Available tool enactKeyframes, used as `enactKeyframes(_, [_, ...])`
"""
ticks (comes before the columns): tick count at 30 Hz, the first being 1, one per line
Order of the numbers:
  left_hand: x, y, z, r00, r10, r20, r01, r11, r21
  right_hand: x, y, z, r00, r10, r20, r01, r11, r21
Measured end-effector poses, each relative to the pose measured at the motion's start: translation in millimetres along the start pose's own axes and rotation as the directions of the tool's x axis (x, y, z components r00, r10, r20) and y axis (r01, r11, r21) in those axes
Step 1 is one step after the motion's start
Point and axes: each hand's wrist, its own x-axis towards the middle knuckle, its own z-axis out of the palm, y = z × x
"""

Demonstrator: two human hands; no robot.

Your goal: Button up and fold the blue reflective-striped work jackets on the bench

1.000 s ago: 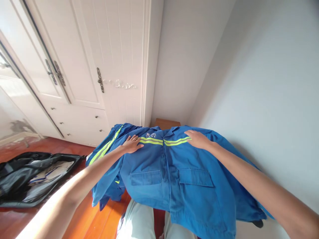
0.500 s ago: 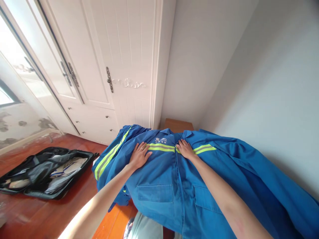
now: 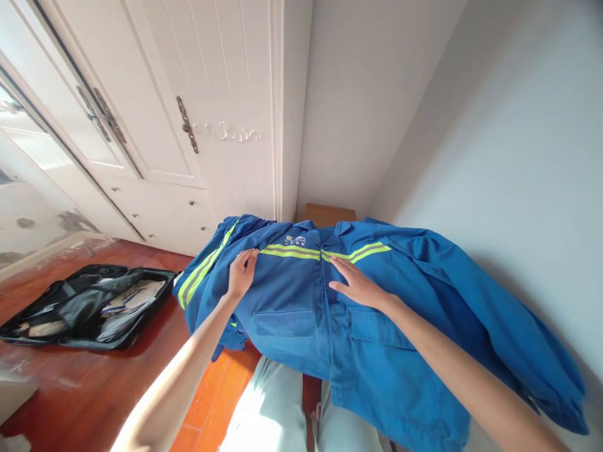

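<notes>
A blue work jacket (image 3: pixel 282 289) lies spread front side up, its collar away from me and its hem toward my knees. A yellow and grey reflective stripe (image 3: pixel 292 252) crosses its chest, below a white printed logo. My left hand (image 3: pixel 241 274) is at the left end of this stripe, with fingers bent in and tips close to the thumb; whether cloth is pinched there is hidden. Over the other half of the chest, my right hand (image 3: pixel 355 282) is open, fingers stretched and thumb apart. Bunched striped blue cloth (image 3: pixel 202 276) lies along the jacket's left side.
On the red wooden floor (image 3: pixel 155 301) at left, an open black suitcase (image 3: pixel 136 336) holds clothes. White wardrobe doors (image 3: pixel 230 69) stand ahead, and a grey wall (image 3: pixel 509 157) rises at right. A brown wooden surface (image 3: pixel 330 214) shows behind the collar. My pale trouser legs (image 3: pixel 273 408) are below.
Both hands lay flat on the chest stripe before. The left has moved left and curled its fingers; the right has turned inward with its thumb apart. The view has tilted down, showing more of my legs.
</notes>
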Motion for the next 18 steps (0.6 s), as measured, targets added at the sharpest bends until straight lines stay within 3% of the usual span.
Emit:
enactKeyframes(3, [-63,26,-28.0,0.974,-0.087,-0.211,0.074,0.995,-0.069,-93,-11,-11,0.994,0.048,-0.093,-0.037,0.992,0.122])
enactKeyframes(5, [-123,26,-39.7,0.918,-0.23,-0.322,0.202,0.972,-0.119,-153,-5,-6,0.937,0.254,-0.24,-0.196,0.951,0.24])
enactKeyframes(6, [-155,20,-41.4,0.871,-0.323,-0.369,0.289,0.946,-0.146,-181,0,0,0.862,0.381,-0.333,-0.279,0.907,0.315])
enactKeyframes(7, [-185,10,-39.8,0.825,-0.425,-0.372,0.392,0.905,-0.165,-206,6,8,0.752,0.508,-0.419,-0.349,0.847,0.401])
enactKeyframes(9, [-237,-16,-27.8,0.759,-0.613,-0.22,0.59,0.79,-0.168,-248,14,27,0.516,0.723,-0.46,-0.458,0.687,0.565])
enactKeyframes(10, [-256,-30,-18.3,0.73,-0.674,-0.112,0.661,0.739,-0.131,-264,15,38,0.423,0.794,-0.437,-0.484,0.606,0.632])
enactKeyframes(11, [-269,-41,-7.6,0.716,-0.698,0.0,0.696,0.714,-0.079,-276,13,48,0.361,0.845,-0.394,-0.499,0.532,0.684])
enactKeyframes(12, [-277,-50,3.5,0.708,-0.702,0.07,0.705,0.708,-0.03,-286,11,58,0.333,0.879,-0.343,-0.509,0.473,0.719])
enactKeyframes(14, [-278,-58,23.8,0.711,-0.686,0.154,0.697,0.716,-0.027,-297,3,74,0.336,0.906,-0.258,-0.535,0.409,0.739])
enactKeyframes(18, [-249,-36,39.9,0.699,-0.649,0.302,0.713,0.667,-0.217,-300,-8,88,0.314,0.924,-0.219,-0.586,0.37,0.721])
